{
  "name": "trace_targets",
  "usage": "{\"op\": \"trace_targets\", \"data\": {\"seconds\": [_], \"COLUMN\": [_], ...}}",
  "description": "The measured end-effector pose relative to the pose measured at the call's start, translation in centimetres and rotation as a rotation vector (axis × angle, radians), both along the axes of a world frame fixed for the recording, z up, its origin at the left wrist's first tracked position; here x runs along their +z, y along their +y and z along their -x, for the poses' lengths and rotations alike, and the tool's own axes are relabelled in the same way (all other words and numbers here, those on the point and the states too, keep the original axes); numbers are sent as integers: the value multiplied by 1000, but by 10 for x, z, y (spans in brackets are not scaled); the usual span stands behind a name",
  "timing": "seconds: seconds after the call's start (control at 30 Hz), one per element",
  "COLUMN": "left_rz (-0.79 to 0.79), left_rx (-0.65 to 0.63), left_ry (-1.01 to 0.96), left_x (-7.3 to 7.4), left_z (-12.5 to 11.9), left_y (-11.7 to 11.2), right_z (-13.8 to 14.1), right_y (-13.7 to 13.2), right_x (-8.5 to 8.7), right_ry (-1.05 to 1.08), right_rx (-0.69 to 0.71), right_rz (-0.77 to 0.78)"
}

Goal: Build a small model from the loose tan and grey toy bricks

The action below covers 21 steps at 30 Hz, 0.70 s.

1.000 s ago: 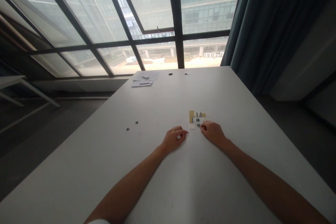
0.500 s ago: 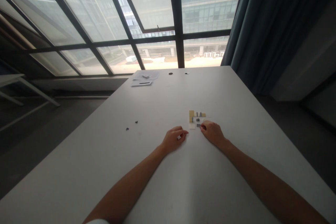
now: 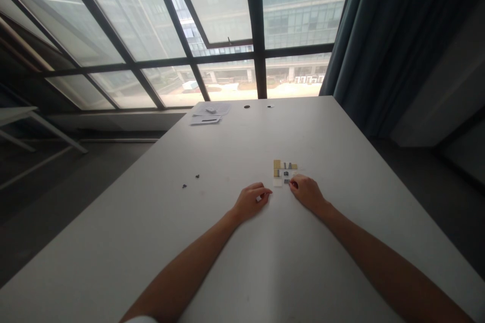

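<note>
On the white table (image 3: 242,146), a small group of flat pieces lies just beyond my hands. It has yellow blocks (image 3: 277,163), a whitish square piece (image 3: 278,182) and a small dark block (image 3: 286,173). My right hand (image 3: 306,189) is closed in a pinch at the right end of a small dark grey piece (image 3: 286,181), whose kind is too small to tell. My left hand (image 3: 253,199) rests left of the group, thumb and forefinger tips pressed together. Nothing shows between those tips, and they are apart from the whitish square.
Two small dark pieces, one nearer (image 3: 184,186) and one farther (image 3: 197,176), lie to the left. Papers (image 3: 205,120) with a small pale object (image 3: 210,110) are at the far left corner. Windows stand behind the table, and a dark curtain (image 3: 364,50) hangs at right.
Both hands keep almost the same place and pose. The whole view has shifted very slightly; no piece has visibly moved on the table.
</note>
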<state>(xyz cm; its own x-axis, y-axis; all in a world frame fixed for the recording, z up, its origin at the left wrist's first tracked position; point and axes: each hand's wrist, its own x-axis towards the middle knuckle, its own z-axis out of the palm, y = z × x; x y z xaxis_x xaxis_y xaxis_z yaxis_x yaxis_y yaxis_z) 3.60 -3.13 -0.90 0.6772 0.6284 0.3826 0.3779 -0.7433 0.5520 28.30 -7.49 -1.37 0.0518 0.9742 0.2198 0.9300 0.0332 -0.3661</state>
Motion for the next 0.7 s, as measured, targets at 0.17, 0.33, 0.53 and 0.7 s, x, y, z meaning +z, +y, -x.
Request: {"op": "trace_targets", "data": {"seconds": [0.17, 0.33, 0.53, 0.7], "left_rz": [-2, -4, -1, -4], "left_rx": [-1, -7, -6, -3], "left_ry": [4, 10, 13, 22], "left_x": [-2, -1, 0, -1], "left_z": [0, -1, 0, -1], "left_y": [1, 1, 0, 1], "right_z": [4, 9, 9, 10], "right_y": [2, 4, 3, 3], "right_x": [-2, -2, -1, 0], "right_ry": [15, 31, 39, 33], "right_rx": [-66, -132, -135, -112], "right_rz": [-6, 20, 4, 9]}}
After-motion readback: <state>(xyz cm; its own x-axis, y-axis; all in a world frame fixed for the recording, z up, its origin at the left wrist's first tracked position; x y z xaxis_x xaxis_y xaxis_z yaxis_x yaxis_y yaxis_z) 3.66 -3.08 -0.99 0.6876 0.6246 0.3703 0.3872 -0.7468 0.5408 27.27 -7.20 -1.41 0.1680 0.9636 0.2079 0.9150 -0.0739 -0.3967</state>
